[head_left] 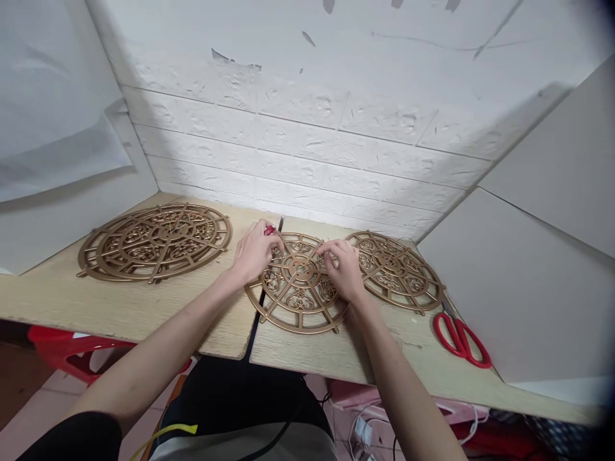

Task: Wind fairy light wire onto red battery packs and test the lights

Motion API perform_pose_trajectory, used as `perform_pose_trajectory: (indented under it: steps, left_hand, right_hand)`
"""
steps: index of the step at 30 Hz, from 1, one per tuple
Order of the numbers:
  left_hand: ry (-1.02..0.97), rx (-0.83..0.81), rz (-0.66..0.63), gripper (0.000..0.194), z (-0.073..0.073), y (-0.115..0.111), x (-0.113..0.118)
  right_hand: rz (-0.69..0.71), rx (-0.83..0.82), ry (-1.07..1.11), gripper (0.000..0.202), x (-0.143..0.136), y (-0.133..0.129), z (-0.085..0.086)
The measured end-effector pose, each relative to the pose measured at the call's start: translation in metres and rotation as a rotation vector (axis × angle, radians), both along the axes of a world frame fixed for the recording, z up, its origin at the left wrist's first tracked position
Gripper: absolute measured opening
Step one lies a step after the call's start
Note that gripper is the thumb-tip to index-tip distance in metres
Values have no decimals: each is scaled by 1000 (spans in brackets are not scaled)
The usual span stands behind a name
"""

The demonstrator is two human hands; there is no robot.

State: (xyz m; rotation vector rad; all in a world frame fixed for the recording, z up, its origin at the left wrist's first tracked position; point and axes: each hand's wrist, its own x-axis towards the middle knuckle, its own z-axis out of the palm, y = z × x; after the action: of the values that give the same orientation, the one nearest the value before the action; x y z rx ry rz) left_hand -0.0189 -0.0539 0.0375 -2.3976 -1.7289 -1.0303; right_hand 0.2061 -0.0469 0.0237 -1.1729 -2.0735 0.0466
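A round gold openwork disc (300,301) lies on the wooden table in front of me, with a thin dark wire near its hub. My left hand (257,251) is over the disc's upper left edge, its fingers closed round a small red object (270,229). At the disc's right side, my right hand (342,261) has thumb and forefinger brought together near the wire; what they pinch is too small to name.
Several similar gold discs are stacked at the left (156,243). Another gold disc (401,272) lies at the right, beside red-handled scissors (461,339). A white brick-pattern wall (298,147) stands behind the table (211,320), with white panels at both sides.
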Motion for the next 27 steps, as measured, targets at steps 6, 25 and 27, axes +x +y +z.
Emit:
perform_pose_trajectory:
  steps: [6,25,27]
  left_hand:
    - [218,-69,-159,26,-9,1,5]
    - [191,-8,-215,24,-11,-2,10]
    - [186,-2,-205,24,-11,-2,11]
  right_hand:
    - [82,-59,-116,19,0,1,-3]
    - [96,-101,-146,10,-15,-2,-12]
    - [101,-116,-122,9,-16,-2,-11]
